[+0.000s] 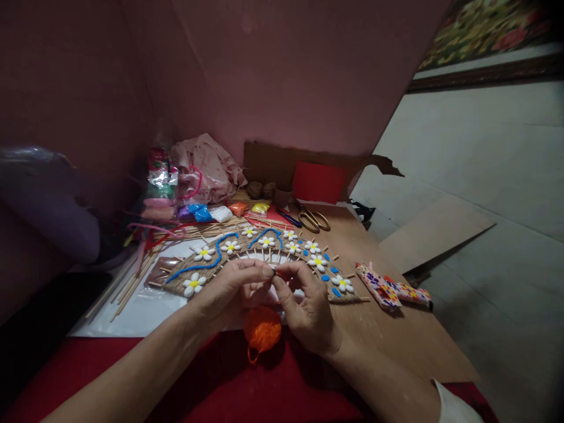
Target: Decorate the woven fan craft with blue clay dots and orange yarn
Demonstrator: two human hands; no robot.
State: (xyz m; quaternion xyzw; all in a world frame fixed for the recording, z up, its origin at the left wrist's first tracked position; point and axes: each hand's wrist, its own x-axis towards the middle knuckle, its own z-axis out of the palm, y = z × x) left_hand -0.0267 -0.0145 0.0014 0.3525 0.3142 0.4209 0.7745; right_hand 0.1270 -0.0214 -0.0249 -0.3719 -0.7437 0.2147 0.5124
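My left hand (238, 285) and my right hand (307, 302) meet fingertip to fingertip at the middle. Both are closed in a pinch around something small and dark, too small to name. Just below them lies an orange ball of yarn (262, 330), with a short loop hanging from it. Behind my fingers rests an arch-shaped twine-woven piece (259, 249) with thin sticks poking out along its edges. White flowers with yellow centres (317, 262), a wavy blue strip (219, 251) and blue dots (325, 278) decorate it. My hands hide part of its inner curve.
Golden-handled scissors (315, 221) lie behind the arch, near several packets of coloured clay (200, 212). Loose thin sticks (132, 282) spread at the left. A flower-patterned wrapped item (381, 288) sits on the brown board (409, 341). A pink wall (286, 76) rises behind.
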